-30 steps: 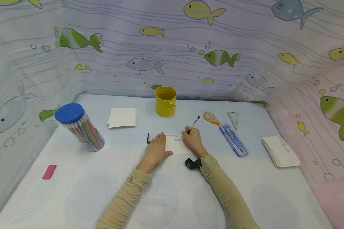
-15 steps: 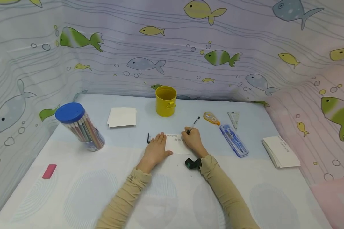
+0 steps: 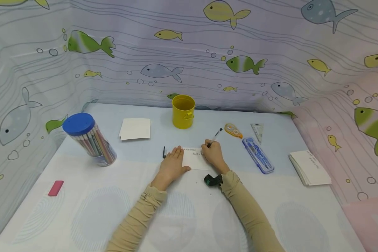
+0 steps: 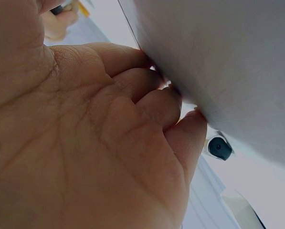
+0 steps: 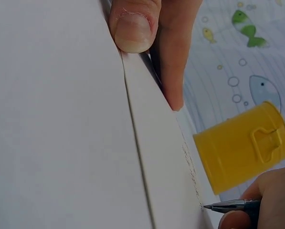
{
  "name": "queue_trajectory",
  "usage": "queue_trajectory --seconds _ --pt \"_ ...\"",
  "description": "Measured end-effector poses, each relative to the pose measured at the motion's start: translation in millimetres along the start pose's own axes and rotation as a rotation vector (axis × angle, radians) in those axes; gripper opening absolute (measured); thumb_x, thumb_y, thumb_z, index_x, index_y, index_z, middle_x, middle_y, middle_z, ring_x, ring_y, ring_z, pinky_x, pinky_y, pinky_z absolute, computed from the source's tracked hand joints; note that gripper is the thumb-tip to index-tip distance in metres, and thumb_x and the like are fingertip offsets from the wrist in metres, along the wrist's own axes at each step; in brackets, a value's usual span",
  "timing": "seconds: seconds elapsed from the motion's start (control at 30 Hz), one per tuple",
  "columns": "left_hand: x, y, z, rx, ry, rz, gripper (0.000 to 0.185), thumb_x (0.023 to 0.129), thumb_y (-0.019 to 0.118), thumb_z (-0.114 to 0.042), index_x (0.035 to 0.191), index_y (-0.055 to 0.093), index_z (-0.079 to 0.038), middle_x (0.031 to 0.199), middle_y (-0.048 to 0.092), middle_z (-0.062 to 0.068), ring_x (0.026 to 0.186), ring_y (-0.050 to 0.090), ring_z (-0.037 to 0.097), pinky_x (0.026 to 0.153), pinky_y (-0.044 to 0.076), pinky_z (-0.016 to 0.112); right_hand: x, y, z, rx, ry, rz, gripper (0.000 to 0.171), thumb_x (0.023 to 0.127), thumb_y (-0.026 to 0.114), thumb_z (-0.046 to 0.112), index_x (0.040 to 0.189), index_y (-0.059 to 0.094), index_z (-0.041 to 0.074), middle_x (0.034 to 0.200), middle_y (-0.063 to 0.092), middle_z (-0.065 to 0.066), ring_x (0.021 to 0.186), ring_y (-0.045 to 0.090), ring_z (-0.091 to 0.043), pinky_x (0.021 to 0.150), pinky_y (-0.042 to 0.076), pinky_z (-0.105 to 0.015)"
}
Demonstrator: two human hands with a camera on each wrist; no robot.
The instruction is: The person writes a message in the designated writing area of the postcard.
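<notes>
While pressed flat with fingers straight on the left edge of the small white card [image 3: 193, 159], left hand [image 3: 171, 166] at table centre, holding nothing, only pinning the paper down. Right hand [image 3: 215, 155] curled round a pen [image 3: 215, 137], thumb and fingers pinching the barrel, tip down on the card's upper right corner, cap end slanting toward 1 o'clock. Two short lines of handwriting along the card's top edge. In the right wrist view, pen tip [image 5: 214, 206] touching the card [image 5: 156, 157] just beside the writing, left thumb [image 5: 132, 26] lying on the card's near edge.

At 12 o'clock from the card, a yellow tin cup [image 3: 183, 111], upright, well apart. At 10 o'clock, a stack of blank white cards [image 3: 135, 128]. Farther toward 9 o'clock, a clear tub of coloured pencils [image 3: 89, 140] with a blue lid, leaning. At 8 o'clock, near the table's left edge, a pink eraser [image 3: 55, 188]. Just beside the left fingertips, a small black clip [image 3: 164, 152]. At 2 o'clock, an orange correction tape [image 3: 233, 130] and a small set square [image 3: 257, 131]; at 3 o'clock, a blue geometry case [image 3: 257, 154], then a pile of written cards [image 3: 310, 167] well off to the right. Black wrist camera mount [image 3: 212, 180] at the right cuff, on the pale tablecloth [image 3: 82, 210].
</notes>
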State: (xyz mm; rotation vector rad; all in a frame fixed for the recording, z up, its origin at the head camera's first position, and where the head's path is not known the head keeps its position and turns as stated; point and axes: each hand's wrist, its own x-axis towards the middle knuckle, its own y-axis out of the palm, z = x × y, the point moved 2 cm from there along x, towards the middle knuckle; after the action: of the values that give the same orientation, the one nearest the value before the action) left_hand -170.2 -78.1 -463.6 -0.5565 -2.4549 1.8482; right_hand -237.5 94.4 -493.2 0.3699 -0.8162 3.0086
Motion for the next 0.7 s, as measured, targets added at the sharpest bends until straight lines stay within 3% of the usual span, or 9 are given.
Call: queue_trajectory --seconds 0.13,0.3,0.5,0.7 --pt "0.5 -1.2 -0.3 0.006 0.002 -0.006 0.083 0.092 0.059 -0.047 0.149 0.029 0.007 0.158 0.023 0.022 0.148 0.022 0.034 0.121 0.024 0.048 -0.1 -0.1 3.5 -0.017 -0.024 -0.02 0.044 0.086 0.05 -0.005 0.053 0.026 0.011 0.042 0.02 0.006 0.032 0.005 0.014 0.04 0.011 -0.02" --pt "1.7 -2.5 -0.4 0.013 -0.001 -0.004 0.084 0.092 0.059 -0.047 0.149 0.028 0.006 0.159 0.023 0.021 0.149 0.022 0.034 0.121 0.024 0.048 3.0 -2.5 -0.4 -0.009 0.005 0.035 0.044 0.087 0.049 -0.002 0.054 0.026 0.013 0.042 0.021 0.008 0.031 0.009 0.011 0.039 0.014 -0.02" --pt "3.2 -0.5 0.3 0.005 -0.007 0.001 0.084 0.092 0.06 -0.047 0.149 0.028 0.006 0.159 0.022 0.021 0.149 0.022 0.034 0.121 0.024 0.048 5.7 -3.1 -5.5 -0.015 0.012 0.062 0.042 0.087 0.048 0.002 0.054 0.027 0.014 0.045 0.018 0.008 0.04 0.011 -0.002 0.041 0.014 -0.02" --pt "3.1 2.6 1.3 0.004 -0.008 0.002 0.085 0.092 0.06 -0.048 0.149 0.028 0.006 0.159 0.022 0.021 0.149 0.022 0.034 0.121 0.024 0.047 2.1 -5.7 -5.9 0.023 0.041 0.018 0.039 0.087 0.046 0.001 0.055 0.027 0.014 0.047 0.018 0.008 0.043 0.012 -0.007 0.041 0.013 -0.018"
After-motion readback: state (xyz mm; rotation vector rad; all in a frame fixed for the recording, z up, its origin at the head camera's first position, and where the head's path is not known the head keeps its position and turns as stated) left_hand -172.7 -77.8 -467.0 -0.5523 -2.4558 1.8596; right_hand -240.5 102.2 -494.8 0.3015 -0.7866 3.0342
